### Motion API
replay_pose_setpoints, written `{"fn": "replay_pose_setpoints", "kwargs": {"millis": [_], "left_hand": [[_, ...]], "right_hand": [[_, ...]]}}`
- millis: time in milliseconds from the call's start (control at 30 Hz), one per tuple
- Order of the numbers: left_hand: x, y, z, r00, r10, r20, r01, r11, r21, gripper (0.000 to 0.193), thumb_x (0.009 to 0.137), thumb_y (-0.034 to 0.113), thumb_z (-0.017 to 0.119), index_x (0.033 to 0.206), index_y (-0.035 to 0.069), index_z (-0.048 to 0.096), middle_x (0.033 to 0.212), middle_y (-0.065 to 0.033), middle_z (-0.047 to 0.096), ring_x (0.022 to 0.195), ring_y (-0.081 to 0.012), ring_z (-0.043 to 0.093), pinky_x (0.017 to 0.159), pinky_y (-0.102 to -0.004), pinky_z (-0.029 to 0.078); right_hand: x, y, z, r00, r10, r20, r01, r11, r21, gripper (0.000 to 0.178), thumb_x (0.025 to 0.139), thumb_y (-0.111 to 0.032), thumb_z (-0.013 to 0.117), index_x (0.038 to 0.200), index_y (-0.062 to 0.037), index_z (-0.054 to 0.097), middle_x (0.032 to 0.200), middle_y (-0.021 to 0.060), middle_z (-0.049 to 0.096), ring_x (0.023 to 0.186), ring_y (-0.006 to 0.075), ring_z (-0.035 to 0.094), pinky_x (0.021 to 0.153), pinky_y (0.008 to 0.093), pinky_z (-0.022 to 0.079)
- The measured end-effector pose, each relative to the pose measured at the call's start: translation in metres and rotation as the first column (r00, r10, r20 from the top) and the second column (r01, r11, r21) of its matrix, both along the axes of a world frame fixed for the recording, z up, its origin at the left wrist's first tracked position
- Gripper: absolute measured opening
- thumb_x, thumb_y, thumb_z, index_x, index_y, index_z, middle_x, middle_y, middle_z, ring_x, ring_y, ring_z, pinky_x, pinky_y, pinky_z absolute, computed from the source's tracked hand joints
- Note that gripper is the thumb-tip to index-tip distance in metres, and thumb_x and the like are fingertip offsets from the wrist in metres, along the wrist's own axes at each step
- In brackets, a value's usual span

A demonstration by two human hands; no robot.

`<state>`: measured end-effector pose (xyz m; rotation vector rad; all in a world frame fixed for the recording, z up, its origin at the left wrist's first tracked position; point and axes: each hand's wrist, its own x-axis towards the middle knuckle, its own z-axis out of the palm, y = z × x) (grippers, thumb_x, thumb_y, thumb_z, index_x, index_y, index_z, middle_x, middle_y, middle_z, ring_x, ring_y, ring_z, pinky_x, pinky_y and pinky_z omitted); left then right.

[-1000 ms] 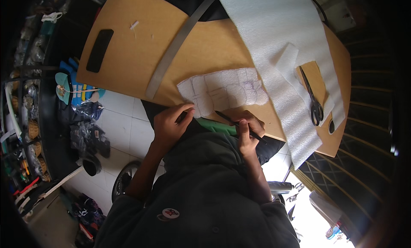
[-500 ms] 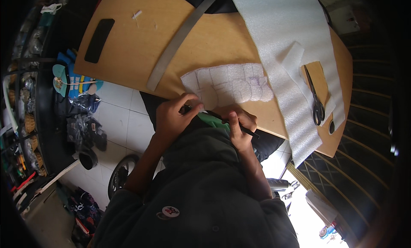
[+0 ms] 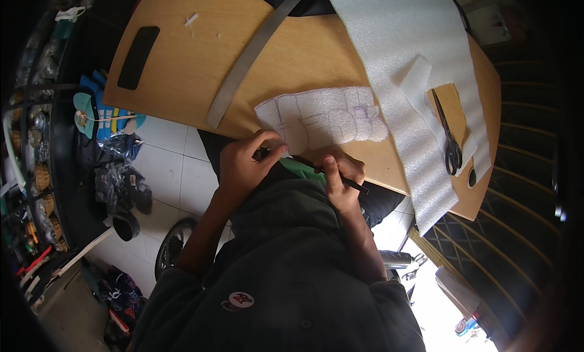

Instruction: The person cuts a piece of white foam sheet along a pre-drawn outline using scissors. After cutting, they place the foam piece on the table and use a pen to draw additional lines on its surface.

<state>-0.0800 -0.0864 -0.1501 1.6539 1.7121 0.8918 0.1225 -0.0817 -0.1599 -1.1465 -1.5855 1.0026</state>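
Note:
Close to my lap, at the table's near edge, my right hand (image 3: pixel 342 179) is wrapped round a slim black pen-like tool (image 3: pixel 354 185). Its other end points left toward my left hand (image 3: pixel 246 165), whose thumb and forefinger are pinched together beside that end. Something small and pale shows at those fingertips, too small to name, and a dark patch lies inside the curl of the fingers. Just beyond both hands rests a white foam piece (image 3: pixel 328 118) with a curved top edge and purple drawn lines forming blocks. Green cloth (image 3: pixel 304 171) shows below the hands.
Long white foam sheet (image 3: pixel 401 36) crosses the wooden table (image 3: pixel 182 66) on the right, with black scissors (image 3: pixel 451 151) on it. A grey metal strip (image 3: pixel 249 63) lies left of centre. A black slot (image 3: pixel 139 58) is at far left. Shelves stand left; a wheel (image 3: pixel 173 245) is below.
The hands hold nearly the same pose and grip. The table and the things on it appear shifted very slightly up and left in the picture.

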Motion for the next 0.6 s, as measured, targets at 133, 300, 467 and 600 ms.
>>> {"fn": "replay_pose_setpoints", "kwargs": {"millis": [133, 300, 467, 600], "left_hand": [[-0.0004, 0.0000, -0.0014, 1.000, -0.002, 0.002, 0.002, 1.000, 0.011, 0.020, 0.078, 0.017, 0.079, 0.093, 0.008, 0.069, 0.072, -0.0043, 0.068, 0.049, -0.0107, 0.050, 0.049, -0.0262, 0.039], [-0.0007, 0.0000, -0.0011, 1.000, -0.002, 0.000, 0.002, 1.000, 0.001, 0.021, 0.078, 0.018, 0.079, 0.093, 0.008, 0.069, 0.073, -0.0044, 0.069, 0.049, -0.0104, 0.050, 0.049, -0.0262, 0.039], [-0.0006, -0.0001, -0.0035, 1.000, -0.001, 0.003, 0.001, 1.000, 0.017, 0.021, 0.078, 0.017, 0.080, 0.093, 0.008, 0.069, 0.072, -0.0047, 0.068, 0.048, -0.0109, 0.049, 0.048, -0.0266, 0.039], [-0.0009, 0.0001, -0.0024, 1.000, -0.004, -0.027, 0.004, 1.000, -0.001, 0.021, 0.078, 0.017, 0.080, 0.093, 0.007, 0.069, 0.069, -0.0051, 0.067, 0.048, -0.0114, 0.049, 0.048, -0.0269, 0.039]], "right_hand": [[-0.0011, 0.0010, -0.0010, 0.999, -0.001, -0.051, 0.001, 1.000, 0.002, 0.037, 0.099, -0.018, 0.053, 0.075, 0.0060, 0.067, 0.068, 0.0120, 0.065, 0.060, 0.0188, 0.062, 0.058, 0.0297, 0.047], [0.0007, 0.0002, 0.0009, 0.998, 0.003, -0.059, -0.005, 0.999, -0.041, 0.031, 0.096, -0.013, 0.057, 0.074, 0.0056, 0.065, 0.067, 0.0154, 0.064, 0.063, 0.0267, 0.063, 0.059, 0.0339, 0.049], [-0.0008, 0.0005, 0.0014, 0.998, -0.009, -0.063, 0.006, 0.999, -0.041, 0.032, 0.097, -0.015, 0.057, 0.073, 0.0056, 0.065, 0.067, 0.0153, 0.064, 0.062, 0.0260, 0.063, 0.059, 0.0337, 0.049], [-0.0007, 0.0007, 0.0008, 1.000, -0.004, -0.022, 0.003, 1.000, -0.024, 0.040, 0.100, -0.021, 0.052, 0.074, 0.0057, 0.067, 0.066, 0.0119, 0.065, 0.058, 0.0178, 0.061, 0.057, 0.0294, 0.047]]}}
